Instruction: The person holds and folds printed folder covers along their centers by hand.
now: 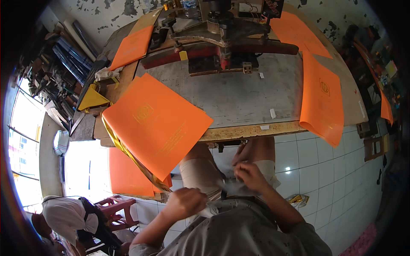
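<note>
My left hand [186, 202] is closed in front of my body, over my lap. Further right and a little higher, my right hand [253, 176] is closed too, its fingers curled in. A greyish blurred patch [232, 186] shows between the hands; I cannot make out what it is or which hand holds it. Nearest to the left hand lies an orange printed cover sheet [160, 123] with a gold emblem, jutting over the table's front edge. Gold foil [121, 147] trails down along its left side toward that hand.
A dark metal press [220, 38] with a red-edged curved bar stands over the grey table plate [252, 100]. Another orange sheet [322, 91] curls over the right edge; more orange sheets [132, 48] lie at back left. Below left, a person [70, 215] bends beside a red stool [121, 209].
</note>
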`<control>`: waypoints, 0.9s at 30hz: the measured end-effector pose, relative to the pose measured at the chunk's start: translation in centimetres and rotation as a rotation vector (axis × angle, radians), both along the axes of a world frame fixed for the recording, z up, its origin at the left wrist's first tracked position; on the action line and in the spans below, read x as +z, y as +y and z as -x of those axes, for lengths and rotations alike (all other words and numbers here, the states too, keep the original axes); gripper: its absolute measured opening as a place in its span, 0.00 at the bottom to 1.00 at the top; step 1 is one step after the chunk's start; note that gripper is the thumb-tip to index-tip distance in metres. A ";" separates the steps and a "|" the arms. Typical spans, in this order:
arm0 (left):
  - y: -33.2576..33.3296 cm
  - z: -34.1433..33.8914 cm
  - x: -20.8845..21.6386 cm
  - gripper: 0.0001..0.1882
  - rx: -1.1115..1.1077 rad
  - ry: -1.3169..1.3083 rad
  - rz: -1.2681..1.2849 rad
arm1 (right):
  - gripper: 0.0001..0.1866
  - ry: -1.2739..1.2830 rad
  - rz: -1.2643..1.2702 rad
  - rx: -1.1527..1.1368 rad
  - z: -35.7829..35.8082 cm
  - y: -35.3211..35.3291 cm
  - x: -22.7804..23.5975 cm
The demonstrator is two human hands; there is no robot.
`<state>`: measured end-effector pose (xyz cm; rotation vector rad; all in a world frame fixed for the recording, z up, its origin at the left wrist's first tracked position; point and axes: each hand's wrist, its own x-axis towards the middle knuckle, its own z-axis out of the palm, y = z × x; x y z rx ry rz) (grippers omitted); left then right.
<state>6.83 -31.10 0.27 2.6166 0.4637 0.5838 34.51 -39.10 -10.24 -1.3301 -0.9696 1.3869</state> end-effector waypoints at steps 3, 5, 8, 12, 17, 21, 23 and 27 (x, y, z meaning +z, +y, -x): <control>1.0 3.4 -0.3 0.06 0.394 -0.073 0.015 | 0.08 -0.407 -0.140 0.147 -2.9 -3.3 -2.4; 1.1 4.2 1.6 0.04 0.553 -0.041 0.111 | 0.08 -0.303 0.103 0.177 -7.9 -7.2 -3.9; 0.3 4.9 1.8 0.04 0.615 0.110 0.256 | 0.10 -0.293 0.420 -0.184 -16.3 -15.1 -4.3; -0.5 5.2 -1.4 0.17 0.474 0.428 0.137 | 0.25 -1.311 1.072 -0.102 -24.1 -24.5 -8.3; -1.3 2.1 -3.1 0.17 0.255 0.317 0.321 | 0.39 -0.479 0.246 -0.986 -27.9 -18.7 -0.4; -1.7 -3.4 -3.4 0.11 0.049 0.199 0.403 | 0.35 0.066 -0.139 -1.055 -29.4 -12.2 5.7; -1.7 -6.9 -3.8 0.08 -0.085 0.134 0.584 | 0.33 0.037 -0.048 -1.051 -30.8 -11.9 6.1; -1.7 -14.6 -5.0 0.14 -0.196 0.082 1.139 | 0.31 -0.086 -0.001 -0.999 -29.7 -13.4 7.9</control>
